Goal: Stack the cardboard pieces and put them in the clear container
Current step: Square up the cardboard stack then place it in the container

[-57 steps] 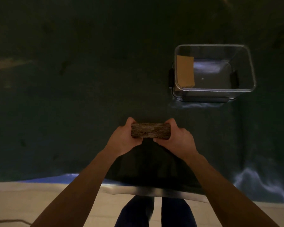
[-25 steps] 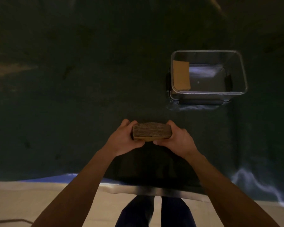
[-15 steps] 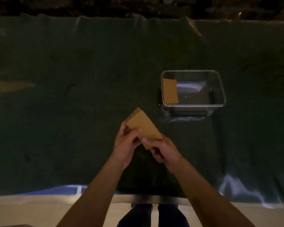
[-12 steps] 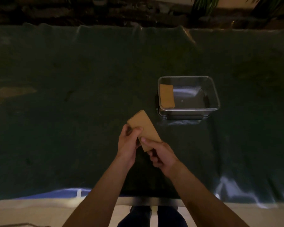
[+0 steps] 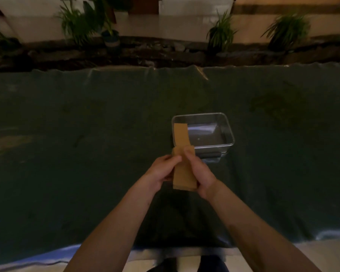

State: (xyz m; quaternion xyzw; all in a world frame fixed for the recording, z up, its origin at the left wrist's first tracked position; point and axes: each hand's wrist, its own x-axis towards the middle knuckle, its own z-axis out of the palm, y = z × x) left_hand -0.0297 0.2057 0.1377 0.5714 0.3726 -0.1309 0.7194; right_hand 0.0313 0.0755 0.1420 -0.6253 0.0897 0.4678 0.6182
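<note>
A stack of brown cardboard pieces (image 5: pixel 184 178) is held between both hands above the dark green cloth, its flat face up and its long side pointing away from me. My left hand (image 5: pixel 161 170) grips its left side and my right hand (image 5: pixel 199 169) its right side, thumb on top. Just beyond the stack's far end stands the clear container (image 5: pixel 227 126). Another cardboard stack (image 5: pixel 181 135) lies inside it against the left wall.
The dark green cloth (image 5: pixel 86 154) covers the whole table. Its near edge (image 5: pixel 47 260) runs over a pale floor. Behind the far edge are a soil bed and several potted plants (image 5: pixel 220 36). My legs show below the table edge.
The stack was turned from edge-on to flat face up, then swung until it points at the container. My head tilted up, so the container looks smaller and the plants came into view.
</note>
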